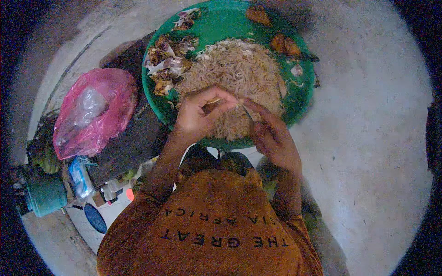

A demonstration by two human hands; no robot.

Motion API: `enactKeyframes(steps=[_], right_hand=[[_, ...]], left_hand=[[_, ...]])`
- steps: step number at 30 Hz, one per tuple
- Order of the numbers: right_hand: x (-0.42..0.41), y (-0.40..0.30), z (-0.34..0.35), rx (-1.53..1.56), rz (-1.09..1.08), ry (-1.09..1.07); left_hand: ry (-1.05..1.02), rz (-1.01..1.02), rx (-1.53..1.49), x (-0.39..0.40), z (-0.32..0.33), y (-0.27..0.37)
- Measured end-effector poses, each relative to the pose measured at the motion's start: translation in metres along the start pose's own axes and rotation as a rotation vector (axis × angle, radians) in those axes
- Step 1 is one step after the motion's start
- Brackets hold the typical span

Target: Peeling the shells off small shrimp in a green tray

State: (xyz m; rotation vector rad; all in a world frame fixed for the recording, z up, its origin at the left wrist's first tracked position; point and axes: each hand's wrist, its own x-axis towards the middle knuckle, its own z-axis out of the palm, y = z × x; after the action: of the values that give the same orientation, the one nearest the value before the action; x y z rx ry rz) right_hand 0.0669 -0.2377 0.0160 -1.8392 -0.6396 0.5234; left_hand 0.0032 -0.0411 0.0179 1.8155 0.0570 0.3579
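A heap of thin, pale brown strands [238, 65], possibly sprouts or small dried fish, fills the middle of a round green tray [221, 24]. Above the heap's near side, my left hand [198, 112] pinches a small pale piece [237, 104] between thumb and forefinger. My right hand [276, 134] meets it from the right, fingers curled round a thin, grey, blade-like tool [248, 114]. Its grip end is hidden in the fingers. The two sets of fingertips nearly touch.
White and brown scraps [169, 62] lie along the tray's left side. Orange-brown pieces [286, 45] and a whitish bulb [296, 70] sit at its right. Left of the tray are a pink plastic bag [117, 93], a blue-white packet [81, 177] and a teal container [46, 196].
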Motion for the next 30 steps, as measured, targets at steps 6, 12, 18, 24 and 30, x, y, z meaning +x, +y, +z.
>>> enactKeyframes(steps=[6, 12, 18, 24, 30], right_hand=[[0.005, 0.008, -0.002, -0.069, -0.017, 0.048], [0.013, -0.002, -0.012, -0.092, -0.021, 0.228], [0.052, 0.004, -0.009, -0.794, 0.069, 0.08], [0.019, 0.013, -0.017, -0.426, 0.035, 0.2], [0.0, 0.02, -0.006, -0.303, 0.03, 0.191]], left_hand=[[0.046, 0.034, 0.007, -0.002, -0.004, 0.002], [0.207, 0.077, -0.064, -0.005, -0.012, 0.001], [0.125, 0.012, 0.421, 0.048, 0.005, -0.036], [0.075, 0.201, 0.331, 0.024, -0.018, -0.071], [0.059, -0.397, -0.294, 0.005, -0.008, -0.033]])
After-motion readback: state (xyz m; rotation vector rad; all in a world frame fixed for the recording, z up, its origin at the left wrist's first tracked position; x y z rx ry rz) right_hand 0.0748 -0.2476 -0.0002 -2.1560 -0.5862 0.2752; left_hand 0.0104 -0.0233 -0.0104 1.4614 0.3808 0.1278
